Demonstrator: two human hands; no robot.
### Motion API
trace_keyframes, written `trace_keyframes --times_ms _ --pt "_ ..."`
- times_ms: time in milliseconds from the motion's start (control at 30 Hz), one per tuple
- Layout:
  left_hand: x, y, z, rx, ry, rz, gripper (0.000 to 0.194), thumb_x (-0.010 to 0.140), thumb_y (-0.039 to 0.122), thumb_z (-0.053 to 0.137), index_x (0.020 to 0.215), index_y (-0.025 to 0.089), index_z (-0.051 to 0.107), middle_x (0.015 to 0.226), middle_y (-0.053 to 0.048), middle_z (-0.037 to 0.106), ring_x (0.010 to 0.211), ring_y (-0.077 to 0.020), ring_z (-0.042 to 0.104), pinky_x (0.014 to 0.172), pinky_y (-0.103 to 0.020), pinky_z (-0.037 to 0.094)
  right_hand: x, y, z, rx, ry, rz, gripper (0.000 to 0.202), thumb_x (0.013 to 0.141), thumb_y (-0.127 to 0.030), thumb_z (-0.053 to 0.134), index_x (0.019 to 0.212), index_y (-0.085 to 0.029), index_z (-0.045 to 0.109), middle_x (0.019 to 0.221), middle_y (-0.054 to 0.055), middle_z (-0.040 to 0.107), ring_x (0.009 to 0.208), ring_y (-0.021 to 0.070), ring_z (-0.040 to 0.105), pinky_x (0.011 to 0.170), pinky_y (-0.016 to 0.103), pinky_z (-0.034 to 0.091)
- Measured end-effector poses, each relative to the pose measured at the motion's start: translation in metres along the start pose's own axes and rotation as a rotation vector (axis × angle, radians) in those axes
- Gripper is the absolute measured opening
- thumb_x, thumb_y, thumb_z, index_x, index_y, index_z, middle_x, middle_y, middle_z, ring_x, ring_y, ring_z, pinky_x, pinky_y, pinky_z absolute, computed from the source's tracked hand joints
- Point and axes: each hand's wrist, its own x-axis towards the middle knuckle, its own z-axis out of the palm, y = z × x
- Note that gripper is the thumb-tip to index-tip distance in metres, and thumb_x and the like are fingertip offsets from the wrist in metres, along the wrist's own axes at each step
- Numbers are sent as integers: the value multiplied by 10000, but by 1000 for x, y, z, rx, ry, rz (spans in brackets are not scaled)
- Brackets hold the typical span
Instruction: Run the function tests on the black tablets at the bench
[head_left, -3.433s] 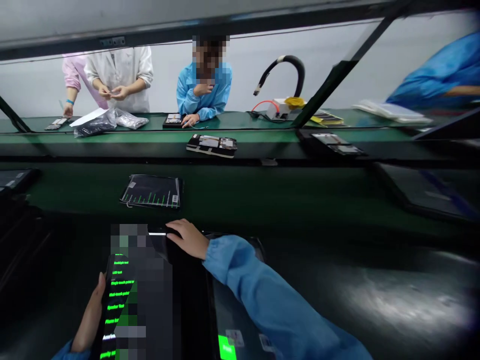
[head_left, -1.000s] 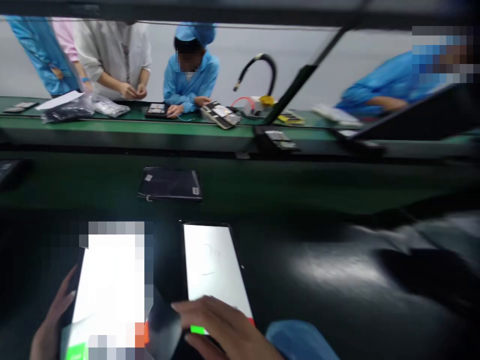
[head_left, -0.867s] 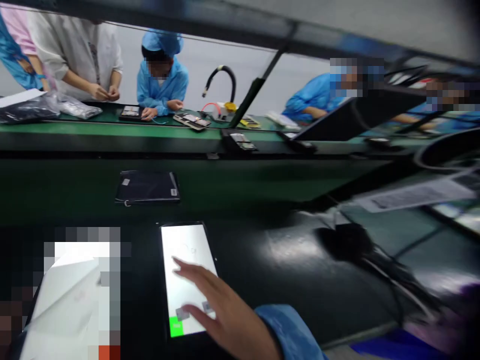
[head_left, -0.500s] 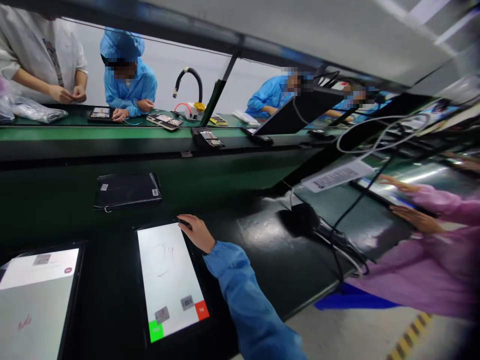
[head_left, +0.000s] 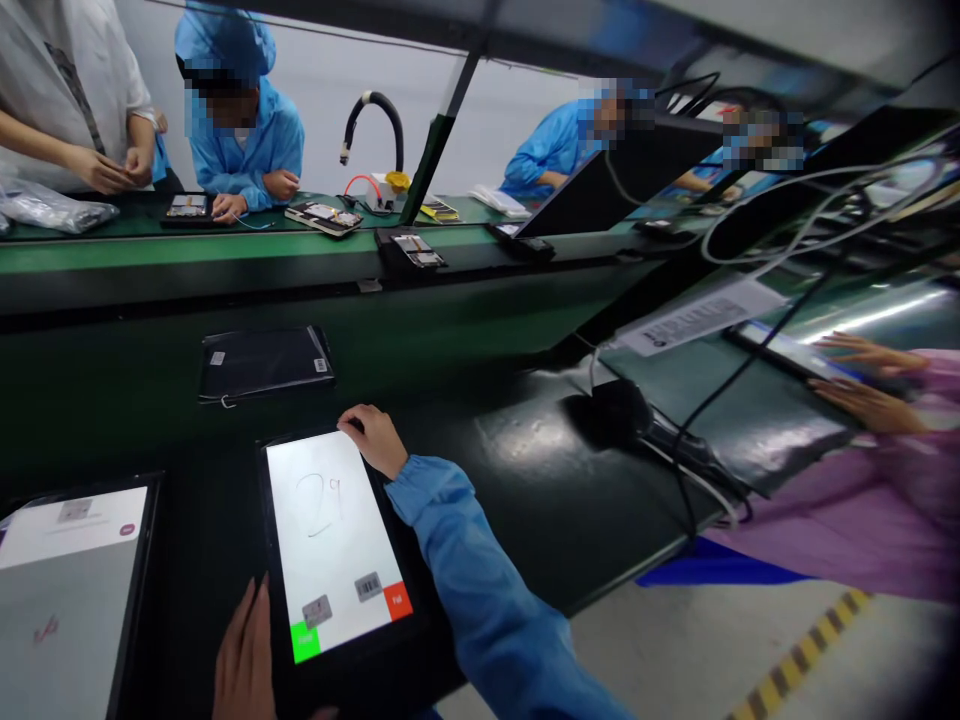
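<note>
A tablet (head_left: pixel 330 530) with a lit white screen lies on the dark bench before me. Its screen shows handwritten marks, two grey labels, a green box and a red box at the bottom. My right hand (head_left: pixel 375 440), in a blue sleeve, is at the tablet's top right corner, fingers curled and pinched over the edge. Low in view, my left hand (head_left: pixel 246 655) has its fingers stretched out beside the tablet's lower left edge; whether it touches the edge I cannot tell. A second lit tablet (head_left: pixel 67 610) lies to the left, partly cut off.
A dark wrapped tablet (head_left: pixel 266 362) lies behind. A barcode scanner (head_left: pixel 615 410) with cables sits to the right, under a hanging label (head_left: pixel 701 315). Co-workers work across the conveyor (head_left: pixel 225 255); one in pink (head_left: pixel 847 500) sits at the right.
My left hand has come into view at the tablet's lower left. My right hand's fingers have curled more at the corner. The marks on the screen show more strokes. The view has shifted slightly.
</note>
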Motion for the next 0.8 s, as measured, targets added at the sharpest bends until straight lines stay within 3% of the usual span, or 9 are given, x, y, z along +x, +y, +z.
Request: trace_keyframes --times_ms 133,300,400,500,633,733,800 --pt "5 3 6 25 18 -67 1124 649 369 666 1455 188 -97 1421 -214 365 1282 -396 377 939 -562 404 -16 -19 -13 2 -18 -34 182 827 22 612 757 -143 580 906 49 631 915 245 557 848 397 390" --pt "6 4 10 14 41 -137 1042 677 400 658 1463 202 3 1408 -195 382 1261 -387 396 945 -556 395 -71 -50 -63 142 -183 -159 167 873 -47 576 815 -203 590 796 -48 644 745 148 611 726 251 444" --pt "5 4 11 -17 45 -131 1033 673 389 660 1463 209 20 1395 -180 408 1256 -381 400 959 -557 384 -81 -44 -80 151 -51 -161 115 879 -117 560 863 -222 604 883 -29 655 821 174 619 764 275 459" --pt "5 1 13 -31 37 -159 1027 685 443 639 1469 192 24 1386 -186 421 1271 -402 370 954 -588 376 -62 -19 -65 109 70 -129 153 844 -142 587 984 -199 611 1046 42 632 970 225 591 863 335 464" --pt "7 -5 22 -14 64 -125 1093 646 469 681 1472 190 23 1375 -201 436 1258 -420 386 942 -588 389 -27 11 -26 84 21 -124 242 791 -163 629 1031 -187 622 1043 50 643 930 222 620 820 317 523" --pt "8 -4 24 -21 91 -30 1244 576 453 764 1473 200 -61 1333 -205 492 1205 -404 459 935 -549 417 -20 15 -9 85 26 -156 211 827 -253 559 1013 -184 631 1080 71 633 1000 252 601 909 378 493" --pt "11 -3 16 -81 123 6 1129 685 426 706 1476 224 -75 1304 -170 542 1196 -348 493 932 -488 443 -23 14 -8 102 52 -169 291 869 -351 478 1031 -157 622 1060 117 633 983 300 605 899 464 493"
